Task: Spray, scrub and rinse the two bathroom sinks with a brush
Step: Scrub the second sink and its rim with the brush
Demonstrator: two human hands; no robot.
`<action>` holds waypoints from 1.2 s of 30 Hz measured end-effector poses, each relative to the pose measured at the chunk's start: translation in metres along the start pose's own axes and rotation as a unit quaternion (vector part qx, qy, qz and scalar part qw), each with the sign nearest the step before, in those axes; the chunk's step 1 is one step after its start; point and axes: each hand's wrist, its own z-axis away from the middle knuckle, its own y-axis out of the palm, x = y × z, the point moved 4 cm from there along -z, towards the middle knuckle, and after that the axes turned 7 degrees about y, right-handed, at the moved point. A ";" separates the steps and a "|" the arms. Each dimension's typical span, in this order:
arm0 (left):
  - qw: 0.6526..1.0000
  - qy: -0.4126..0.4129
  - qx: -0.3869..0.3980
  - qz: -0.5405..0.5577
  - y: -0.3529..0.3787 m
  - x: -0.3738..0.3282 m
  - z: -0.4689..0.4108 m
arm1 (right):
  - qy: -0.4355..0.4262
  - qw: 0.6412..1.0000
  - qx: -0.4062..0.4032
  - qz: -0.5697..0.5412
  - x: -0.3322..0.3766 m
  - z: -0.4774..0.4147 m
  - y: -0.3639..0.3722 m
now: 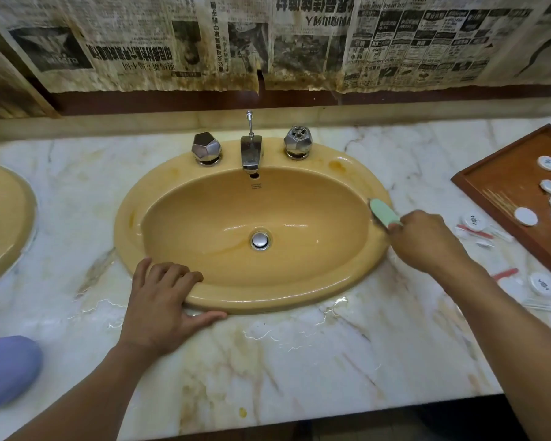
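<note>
Left hand [159, 300] is hooking the rim of the yellow sink [299, 300] while the right hand [427, 240] is squeezing the green brush [383, 213], scrubbing; next, probably, rubbing farther round.

2 bare hands [159, 300] on 2 bare forearms [89, 386].

Yellowed, stained newspaper [299, 43] covers the far wall, its ragged lower edge hanging over a dark brown band [172, 101]. A white marble counter [299, 361] with tan veins runs left to right, glossy with reflections. A wooden tray [503, 186] sits far right.
</note>
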 end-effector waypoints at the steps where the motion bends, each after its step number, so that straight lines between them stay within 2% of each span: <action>1: 1.000 0.003 -0.002 0.000 0.000 0.000 0.000 | 0.010 1.000 0.011 0.008 -0.004 0.008 0.003; 4: 1.000 0.003 -0.003 0.000 0.000 0.000 0.000 | 0.015 0.999 0.030 0.024 -0.007 0.014 0.006; 8: 1.000 -0.002 0.001 0.001 -0.001 0.000 0.000 | 0.036 0.999 0.008 -0.033 0.012 -0.012 -0.006; 17: 1.000 -0.007 0.005 0.011 -0.002 0.001 0.000 | 0.028 0.999 0.041 0.012 -0.004 0.010 0.001; 21: 1.000 -0.010 0.004 0.011 -0.002 0.000 0.000 | 0.034 0.999 0.008 -0.028 0.009 -0.022 -0.007; 24: 1.000 -0.015 0.004 0.008 -0.003 0.000 0.000 | 0.002 1.000 -0.008 -0.021 0.037 -0.051 -0.009; 28: 1.000 -0.016 0.009 0.001 -0.002 0.000 -0.001 | -0.071 0.997 0.011 0.042 0.072 -0.069 -0.011; 32: 1.000 -0.016 0.020 -0.006 -0.001 0.001 0.000 | -0.061 0.997 0.006 0.047 0.066 -0.080 -0.025; 36: 1.000 -0.018 0.024 -0.009 -0.002 0.001 -0.001 | -0.089 0.994 0.043 0.049 0.063 -0.068 -0.015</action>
